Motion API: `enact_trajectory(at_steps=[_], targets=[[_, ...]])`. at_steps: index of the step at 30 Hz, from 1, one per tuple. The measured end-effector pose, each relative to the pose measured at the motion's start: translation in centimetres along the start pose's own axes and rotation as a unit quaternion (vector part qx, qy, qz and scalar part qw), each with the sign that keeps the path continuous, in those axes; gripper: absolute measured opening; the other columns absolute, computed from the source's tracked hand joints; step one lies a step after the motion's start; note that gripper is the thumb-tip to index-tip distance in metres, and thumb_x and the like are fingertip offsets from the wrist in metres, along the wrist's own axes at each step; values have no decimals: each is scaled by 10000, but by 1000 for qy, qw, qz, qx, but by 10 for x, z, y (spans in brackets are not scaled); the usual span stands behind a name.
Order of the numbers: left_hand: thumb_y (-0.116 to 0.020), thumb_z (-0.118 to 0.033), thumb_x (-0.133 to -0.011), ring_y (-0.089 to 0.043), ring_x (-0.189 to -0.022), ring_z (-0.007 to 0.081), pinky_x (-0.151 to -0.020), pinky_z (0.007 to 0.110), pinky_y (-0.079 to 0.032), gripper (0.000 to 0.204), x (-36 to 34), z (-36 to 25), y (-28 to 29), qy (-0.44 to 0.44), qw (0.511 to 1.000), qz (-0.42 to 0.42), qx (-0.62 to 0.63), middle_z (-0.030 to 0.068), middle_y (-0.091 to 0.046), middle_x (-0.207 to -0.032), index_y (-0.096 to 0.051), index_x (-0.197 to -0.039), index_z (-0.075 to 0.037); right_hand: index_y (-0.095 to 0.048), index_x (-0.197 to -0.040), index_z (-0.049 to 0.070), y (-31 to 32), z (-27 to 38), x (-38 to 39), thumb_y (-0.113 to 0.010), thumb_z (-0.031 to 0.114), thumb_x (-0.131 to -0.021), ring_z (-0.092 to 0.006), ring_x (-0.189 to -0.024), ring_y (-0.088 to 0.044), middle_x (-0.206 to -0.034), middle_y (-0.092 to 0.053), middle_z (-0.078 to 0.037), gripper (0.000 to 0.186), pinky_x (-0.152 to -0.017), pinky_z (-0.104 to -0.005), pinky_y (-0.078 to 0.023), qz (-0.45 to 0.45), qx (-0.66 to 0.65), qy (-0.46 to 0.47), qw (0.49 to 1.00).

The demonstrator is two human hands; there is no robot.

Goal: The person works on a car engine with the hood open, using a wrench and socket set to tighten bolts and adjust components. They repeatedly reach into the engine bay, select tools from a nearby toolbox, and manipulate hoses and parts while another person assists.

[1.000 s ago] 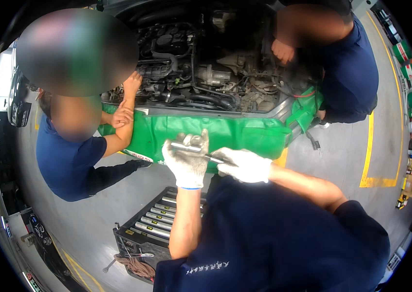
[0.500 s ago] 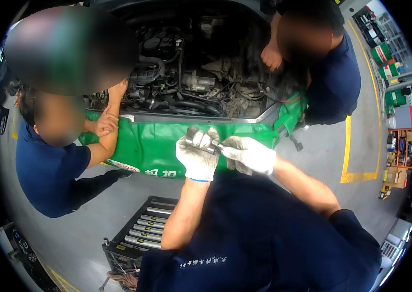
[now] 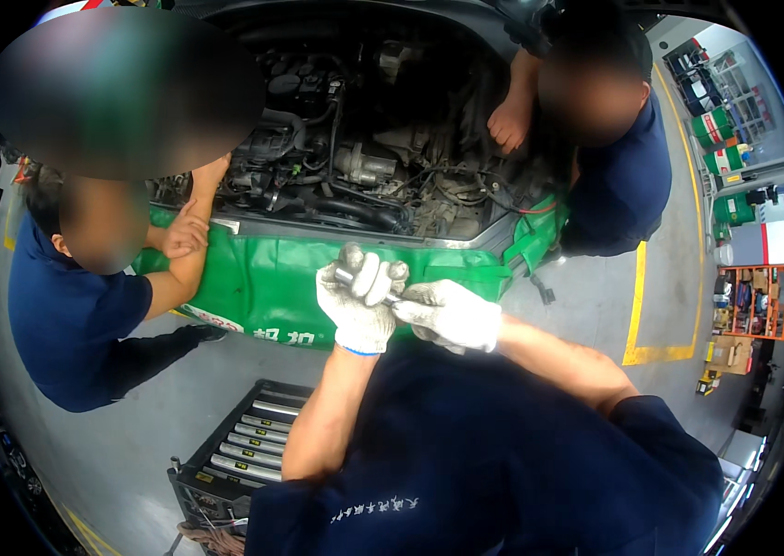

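Observation:
Both of my hands wear whitish work gloves and are raised in front of my chest, on the near side of the green fender cover (image 3: 253,269). My left hand (image 3: 357,310) is closed round a slim, shiny metal rod-like tool (image 3: 344,275), one end of which sticks out beyond the fingers. At the tool's other end, my right hand (image 3: 452,317) pinches it close beside the left fingers. Gloves hide much of the tool, so its exact kind cannot be told.
Beyond the cover lies an open engine bay (image 3: 355,176). One co-worker (image 3: 77,315) leans in at left, another (image 3: 619,176) at right. A black tool cart (image 3: 211,482) with several drawers stands near left. Orange shelving (image 3: 753,301) is far right.
The whole view has slid slightly left. The metal tool sits at a somewhat steeper slant, with its left end showing more past my left fingers. Both hands keep hold of it.

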State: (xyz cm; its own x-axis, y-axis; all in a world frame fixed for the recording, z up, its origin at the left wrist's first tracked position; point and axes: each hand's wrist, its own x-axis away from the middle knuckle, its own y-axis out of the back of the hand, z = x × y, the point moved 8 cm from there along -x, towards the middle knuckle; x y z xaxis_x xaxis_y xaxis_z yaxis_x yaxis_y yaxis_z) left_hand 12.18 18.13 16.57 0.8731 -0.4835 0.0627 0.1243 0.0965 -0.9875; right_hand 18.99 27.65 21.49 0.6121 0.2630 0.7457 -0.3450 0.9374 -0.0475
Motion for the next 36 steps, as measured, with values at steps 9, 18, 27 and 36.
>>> enact_trajectory(at_steps=[9,18,27,36], targets=[[-531,-482,-1060,-580,-1143,349,-1110,479,-441,542,-18,-108,106,-203,657,-350,-636,188,-598,-1209,-587,-1353,-30,-630,-1202,4,101,-5,-78,-633,342,-1077,-105,-674,-608,-850,-634,-43,361,-571,-277,-525,-73,146,70,984],[-669,-363,-958,-420,-1426,504,-1227,614,-309,683,11,-234,201,-306,52,-421,-852,295,-455,-1544,-472,-1515,-21,-716,-1247,106,241,-29,-326,-661,350,-982,-397,-1133,-701,-1153,-755,-207,364,-948,-486,-545,-128,639,8,759],[-673,-264,-932,-447,-1411,498,-1209,592,-345,597,15,-228,193,-348,81,-411,-839,268,-493,-1527,-549,-1489,-88,-725,-1236,90,247,-109,-482,-648,443,-986,-427,-1181,-683,-1232,-728,-238,439,-993,-528,-546,-53,766,-49,638],[-690,-205,-917,-481,-1362,518,-1155,598,-400,574,11,-229,195,-368,85,-391,-839,284,-516,-1495,-571,-1462,-71,-699,-1297,1,323,-187,-560,-661,240,-952,-359,-1070,-713,-1193,-765,-223,422,-942,-440,-542,-27,545,-57,836]])
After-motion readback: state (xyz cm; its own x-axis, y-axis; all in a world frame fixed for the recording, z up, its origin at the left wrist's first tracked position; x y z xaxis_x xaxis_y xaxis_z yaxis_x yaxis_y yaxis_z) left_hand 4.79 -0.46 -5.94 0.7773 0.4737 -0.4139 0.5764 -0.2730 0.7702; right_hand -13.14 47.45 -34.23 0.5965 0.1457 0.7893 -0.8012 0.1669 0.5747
